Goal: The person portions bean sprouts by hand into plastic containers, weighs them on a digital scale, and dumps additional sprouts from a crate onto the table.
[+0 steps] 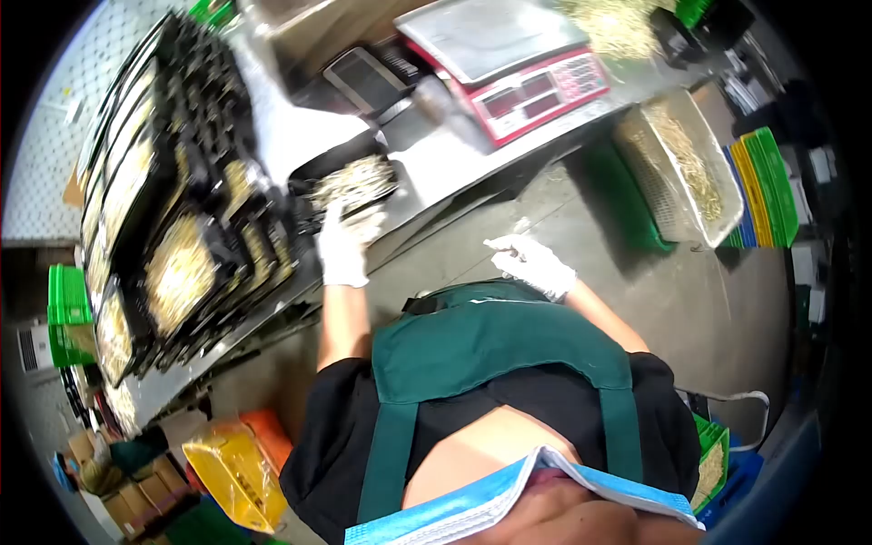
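My left hand (347, 247), in a white glove, is at the near edge of a black tray (304, 179) and appears to grip it. Pale thin strands (356, 184), like sprouts, lie heaped in the tray; blur hides their exact kind. My right hand (534, 264), also gloved in white, hangs in front of my green apron (500, 336), away from the table. Its fingers stretch out to the left, holding nothing that I can see. A red and silver weighing scale (540, 102) stands on the table beyond the tray.
Stacked black trays (213, 136) with pale strands crowd the table's left end. A dark device (368, 80) sits by the scale, and more strands (618, 27) lie behind it. To the right is a white basket (652, 182); a yellow crate (238, 477) is at lower left.
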The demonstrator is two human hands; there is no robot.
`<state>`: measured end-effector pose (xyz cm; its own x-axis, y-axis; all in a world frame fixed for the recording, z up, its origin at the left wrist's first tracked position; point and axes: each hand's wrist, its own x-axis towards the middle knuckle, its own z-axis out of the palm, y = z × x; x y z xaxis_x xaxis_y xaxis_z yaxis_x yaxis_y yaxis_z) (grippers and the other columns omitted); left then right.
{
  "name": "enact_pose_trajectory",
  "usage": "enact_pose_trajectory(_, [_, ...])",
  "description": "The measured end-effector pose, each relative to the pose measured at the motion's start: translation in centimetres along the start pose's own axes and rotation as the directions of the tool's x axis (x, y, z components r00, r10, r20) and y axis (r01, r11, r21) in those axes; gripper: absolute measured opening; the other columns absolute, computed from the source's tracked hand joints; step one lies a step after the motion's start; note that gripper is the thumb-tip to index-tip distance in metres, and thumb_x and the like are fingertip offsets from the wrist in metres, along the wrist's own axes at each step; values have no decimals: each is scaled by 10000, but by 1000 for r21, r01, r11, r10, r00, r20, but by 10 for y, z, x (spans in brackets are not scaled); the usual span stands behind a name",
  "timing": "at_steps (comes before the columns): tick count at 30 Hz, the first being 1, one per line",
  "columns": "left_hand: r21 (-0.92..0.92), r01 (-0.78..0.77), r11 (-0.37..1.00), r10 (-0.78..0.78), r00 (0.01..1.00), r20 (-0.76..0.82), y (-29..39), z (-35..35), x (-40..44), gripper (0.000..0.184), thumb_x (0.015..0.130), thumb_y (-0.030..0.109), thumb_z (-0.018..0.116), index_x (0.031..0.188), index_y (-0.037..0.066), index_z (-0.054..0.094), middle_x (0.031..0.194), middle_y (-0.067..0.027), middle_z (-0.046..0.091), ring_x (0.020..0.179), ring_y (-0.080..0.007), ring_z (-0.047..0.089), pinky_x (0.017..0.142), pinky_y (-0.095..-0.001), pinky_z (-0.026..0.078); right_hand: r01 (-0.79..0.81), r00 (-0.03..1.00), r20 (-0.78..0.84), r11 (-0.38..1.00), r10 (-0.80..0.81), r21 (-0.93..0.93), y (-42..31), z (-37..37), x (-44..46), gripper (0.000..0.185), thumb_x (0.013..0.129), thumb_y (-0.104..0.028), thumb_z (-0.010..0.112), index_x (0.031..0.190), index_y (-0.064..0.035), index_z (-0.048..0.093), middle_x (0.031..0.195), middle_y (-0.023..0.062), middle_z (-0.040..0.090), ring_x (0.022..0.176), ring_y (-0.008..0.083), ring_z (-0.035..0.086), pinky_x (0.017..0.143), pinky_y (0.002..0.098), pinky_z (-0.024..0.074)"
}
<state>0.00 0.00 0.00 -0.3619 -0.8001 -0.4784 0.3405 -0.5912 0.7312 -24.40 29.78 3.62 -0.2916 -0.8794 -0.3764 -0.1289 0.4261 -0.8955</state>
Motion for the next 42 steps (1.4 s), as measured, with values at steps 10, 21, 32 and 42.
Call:
enact_pose_trajectory(10, [163, -199, 966, 210, 976, -52, -29, 282, -45, 474, 923, 370, 577, 1194, -19, 556, 962, -202, 674, 778, -289, 676, 618, -307, 536, -138, 942, -247, 932, 228, 334, 102, -292, -68, 396, 924, -251, 640, 1258, -43, 592, 998, 37, 616, 825, 105, 576, 736, 259, 509])
enact_pose_trajectory(21, [61, 106, 992, -118, 966, 230, -73, 434, 67, 743, 920, 585, 507, 1195, -105, 542, 954, -242, 686, 680, -271, 686, 512, -292, 557, 174, 907, -398, 983, -136, 59, 85, -420, 35, 338, 901, -236, 661, 1213, -107, 639, 985, 34, 650, 816, 105, 589, 740, 266, 501])
enact_pose_trajectory(32, [566, -228, 792, -249, 725, 641, -152, 587, 13, 307, 933, 174, 519, 885, -46, 729, 805, -110, 719, 727, -139, 659, 729, -258, 502, 222, 375, -908, 933, 186, 283, 145, -676, 100, 184, 912, -173, 607, 1003, -47, 707, 837, 20, 696, 668, 89, 576, 606, 230, 453])
enact_pose_trajectory(42, [607, -178, 774, -89, 919, 384, -233, 615, 23, 400, 981, 303, 491, 1010, -34, 705, 911, -100, 720, 816, -153, 649, 760, -282, 490, -603, 235, -908, 784, 348, 144, 194, -862, 185, 622, 903, -528, 510, 1271, -28, 547, 1221, 266, 599, 1150, 389, 583, 980, 404, 446])
